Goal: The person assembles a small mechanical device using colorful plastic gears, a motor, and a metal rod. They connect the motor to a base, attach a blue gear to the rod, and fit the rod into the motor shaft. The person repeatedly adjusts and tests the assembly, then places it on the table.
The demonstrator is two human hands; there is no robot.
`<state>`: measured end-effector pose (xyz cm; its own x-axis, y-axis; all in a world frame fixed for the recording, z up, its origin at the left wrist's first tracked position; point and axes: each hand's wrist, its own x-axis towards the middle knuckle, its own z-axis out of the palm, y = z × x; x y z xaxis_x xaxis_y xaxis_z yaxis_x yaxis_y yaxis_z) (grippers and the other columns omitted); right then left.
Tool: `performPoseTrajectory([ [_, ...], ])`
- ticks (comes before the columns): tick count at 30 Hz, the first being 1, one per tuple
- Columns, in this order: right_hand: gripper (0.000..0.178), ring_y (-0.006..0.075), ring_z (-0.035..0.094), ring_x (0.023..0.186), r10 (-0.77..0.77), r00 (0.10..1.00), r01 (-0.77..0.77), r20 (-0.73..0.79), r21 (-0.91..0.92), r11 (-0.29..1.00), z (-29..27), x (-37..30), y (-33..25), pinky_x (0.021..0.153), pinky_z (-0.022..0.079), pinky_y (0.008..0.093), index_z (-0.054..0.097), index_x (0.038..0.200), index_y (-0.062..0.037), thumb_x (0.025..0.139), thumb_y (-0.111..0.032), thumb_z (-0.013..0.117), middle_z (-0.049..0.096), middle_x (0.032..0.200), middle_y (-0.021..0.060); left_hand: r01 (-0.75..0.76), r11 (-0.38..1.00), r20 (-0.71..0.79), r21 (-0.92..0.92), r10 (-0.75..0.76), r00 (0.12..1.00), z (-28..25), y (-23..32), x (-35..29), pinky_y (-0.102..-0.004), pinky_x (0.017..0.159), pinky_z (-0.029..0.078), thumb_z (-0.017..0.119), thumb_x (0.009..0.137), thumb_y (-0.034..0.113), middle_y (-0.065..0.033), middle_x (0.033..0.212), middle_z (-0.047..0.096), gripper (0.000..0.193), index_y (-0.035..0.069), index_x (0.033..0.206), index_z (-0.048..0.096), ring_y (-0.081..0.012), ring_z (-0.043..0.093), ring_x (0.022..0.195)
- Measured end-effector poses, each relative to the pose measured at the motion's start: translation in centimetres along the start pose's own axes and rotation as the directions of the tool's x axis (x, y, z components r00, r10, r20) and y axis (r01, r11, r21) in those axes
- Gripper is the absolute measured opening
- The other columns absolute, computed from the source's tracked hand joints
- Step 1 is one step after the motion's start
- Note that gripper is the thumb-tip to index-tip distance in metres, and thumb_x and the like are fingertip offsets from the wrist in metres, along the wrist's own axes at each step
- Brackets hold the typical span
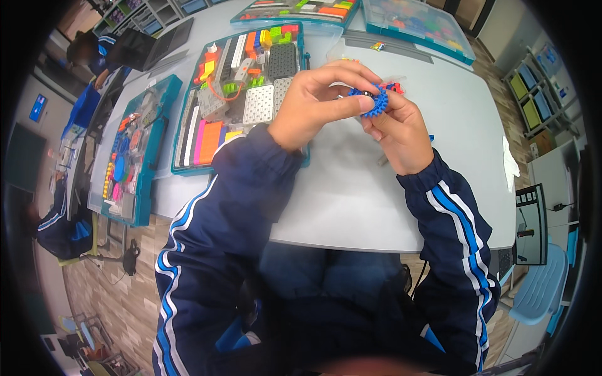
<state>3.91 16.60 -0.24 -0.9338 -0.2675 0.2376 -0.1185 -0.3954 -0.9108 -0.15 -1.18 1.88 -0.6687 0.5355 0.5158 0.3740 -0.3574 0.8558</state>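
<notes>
Both hands are raised over the table, meeting around a small blue toothed gear [378, 104]. My left hand [316, 100] pinches the gear's near face with thumb and fingers, next to a small dark piece at its centre. From the other side my right hand [401, 128] grips the gear's edge, fingers curled. A red building piece [394, 87] shows just behind the gear; whether it is joined to it I cannot tell. Partly hidden beneath my right hand, a greyish piece and a bit of blue show near the tabletop.
An open teal case [177, 141] of sorted building bricks lies left of my hands. Farther left is another teal parts case [145, 188]. A clear-lidded case [426, 39] and a small colourful piece [377, 46] lie at the back. A laptop [150, 47] stands far left, near other people.
</notes>
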Motion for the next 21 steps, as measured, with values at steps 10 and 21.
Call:
performPoseTrajectory([
  [10,0.010,0.0087,0.049,0.067,0.014,1.000,-0.014,-0.011,0.029,0.999,0.09,0.00,-0.10,0.063,0.038,0.0209,0.064,0.096,-0.0026,0.093,-0.011,0.060,0.061,0.078,0.0036,0.002,1.000,-0.052,0.007,-0.002,0.999,0.31,-0.15,-0.04,-0.0318,0.090,0.046,0.067,0.082,0.004,-0.0082,0.109,0.061,0.014,0.003,0.096,0.069,-0.0175,0.058,0.102],
  [21,0.009,0.0091,0.048,0.066,0.029,1.000,-0.029,-0.001,0.055,0.998,0.17,-0.12,-0.43,0.064,0.039,0.0213,0.064,0.096,-0.0023,0.092,-0.009,0.059,0.062,0.078,0.0043,0.018,1.000,-0.047,-0.012,-0.019,0.999,0.52,-0.08,-0.13,-0.0328,0.094,0.044,0.065,0.083,0.004,-0.0063,0.110,0.059,0.014,0.004,0.096,0.068,-0.0170,0.056,0.104],
])
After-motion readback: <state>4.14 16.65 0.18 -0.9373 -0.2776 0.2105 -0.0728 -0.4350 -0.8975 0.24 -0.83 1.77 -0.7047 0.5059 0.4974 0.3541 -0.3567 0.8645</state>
